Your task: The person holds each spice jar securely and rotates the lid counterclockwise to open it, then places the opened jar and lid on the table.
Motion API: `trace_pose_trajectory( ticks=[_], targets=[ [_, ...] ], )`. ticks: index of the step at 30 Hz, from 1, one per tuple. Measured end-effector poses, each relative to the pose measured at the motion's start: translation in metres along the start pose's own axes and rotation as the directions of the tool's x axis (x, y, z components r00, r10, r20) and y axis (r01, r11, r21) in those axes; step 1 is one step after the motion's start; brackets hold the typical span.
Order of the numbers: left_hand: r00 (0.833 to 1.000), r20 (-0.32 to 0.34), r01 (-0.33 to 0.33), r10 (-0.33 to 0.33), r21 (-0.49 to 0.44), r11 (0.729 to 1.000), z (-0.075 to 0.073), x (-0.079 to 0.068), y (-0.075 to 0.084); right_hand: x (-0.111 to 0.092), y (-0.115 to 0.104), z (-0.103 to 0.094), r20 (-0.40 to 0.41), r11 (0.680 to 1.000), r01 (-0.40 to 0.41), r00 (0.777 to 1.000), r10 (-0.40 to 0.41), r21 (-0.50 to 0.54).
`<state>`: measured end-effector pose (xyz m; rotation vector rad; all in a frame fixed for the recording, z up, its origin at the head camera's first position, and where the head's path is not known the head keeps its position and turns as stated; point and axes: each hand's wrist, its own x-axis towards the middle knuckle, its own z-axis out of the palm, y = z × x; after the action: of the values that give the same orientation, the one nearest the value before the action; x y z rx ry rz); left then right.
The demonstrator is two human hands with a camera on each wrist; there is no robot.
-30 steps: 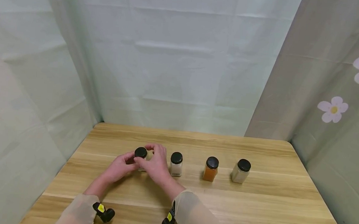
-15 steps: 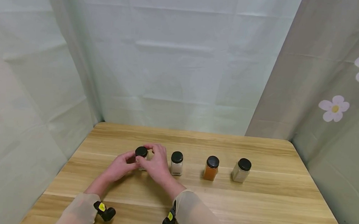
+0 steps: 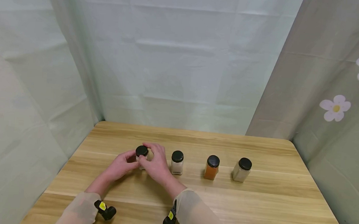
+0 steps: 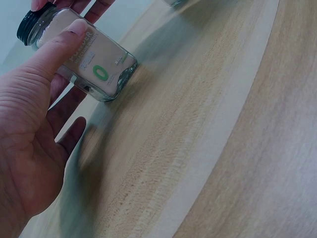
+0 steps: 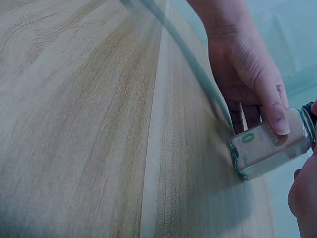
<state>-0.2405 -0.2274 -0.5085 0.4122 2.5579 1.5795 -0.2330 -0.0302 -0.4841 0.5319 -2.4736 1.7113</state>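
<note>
A clear glass spice jar (image 4: 94,59) with pale powder, a printed label and a black lid (image 3: 141,150) stands nearly upright at the table's left. My left hand (image 3: 120,166) grips its body, thumb over the label and fingers behind. Around the lid curl the thumb and fingers of my right hand (image 3: 155,164), thumb in front and fingertips at the back rim. Only those fingertips and part of the hand show in the wrist views. To the right of my hands is a second jar (image 3: 177,165) of whitish contents, also black-lidded.
Farther right along the wooden table (image 3: 253,214) stand a jar of orange powder (image 3: 211,171) and a jar of pale contents (image 3: 240,173), both with black lids. Pale cloth curtains (image 3: 182,67) hang behind and beside the table.
My right thumb has slid slightly rightward along the lid's front, while the fingers behind have shifted left. My left hand keeps its grip on the jar. The other jars have stayed put.
</note>
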Motion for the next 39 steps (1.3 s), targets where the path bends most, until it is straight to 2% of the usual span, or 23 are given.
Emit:
trace_pose_trajectory(
  ticks=[16, 30, 39],
  targets=[
    [1.000, 0.011, -0.005, 0.005, -0.012, 1.000, 0.0003, 0.0021, -0.0027, -0.0004, -0.0020, 0.0012, -0.026, 0.999, -0.041, 0.999, 0.041, 0.007],
    [1.000, 0.011, -0.010, 0.011, -0.039, 0.999, 0.0010, 0.0015, -0.0015, 0.0026, -0.0027, 0.0030, -0.089, 0.996, -0.048, 0.995, 0.041, -0.073],
    [1.000, 0.008, 0.003, -0.003, -0.020, 1.000, 0.0000, -0.0001, -0.0007, 0.0035, -0.0025, 0.0040, -0.093, 0.998, -0.048, 0.995, 0.043, -0.048]
  ],
)
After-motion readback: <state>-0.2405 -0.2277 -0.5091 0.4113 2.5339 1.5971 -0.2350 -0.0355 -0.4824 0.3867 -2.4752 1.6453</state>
